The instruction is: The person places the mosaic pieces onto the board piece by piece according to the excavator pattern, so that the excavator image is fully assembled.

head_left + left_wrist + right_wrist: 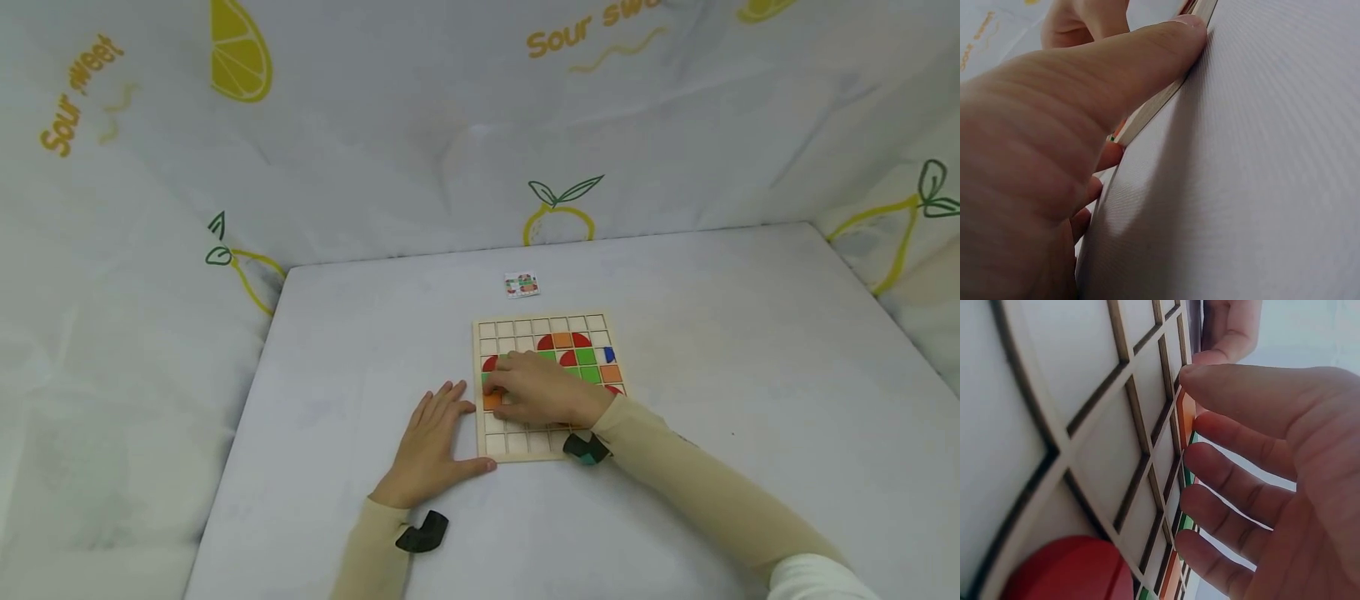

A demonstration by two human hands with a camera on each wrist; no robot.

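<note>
A square wooden grid board (517,442) lies on the table, with red, green, orange and blue pieces in some of its cells. My right hand (546,390) reaches over it from the right, fingertips down at the left-hand columns beside an orange square tile (492,402). In the right wrist view, the thumb and spread fingers stand close to the orange tile (1186,415), nothing visible between them. My left hand (429,446) lies flat on the table, fingers spread, its thumb (1172,47) against the board's edge. A red rounded piece (1072,569) sits in a nearer cell.
Behind the board lies a small card (521,284) with a printed coloured pattern. A blue piece (610,355) sits near the board's right edge. White cloth with lemon prints (558,221) hangs behind the white table (720,333).
</note>
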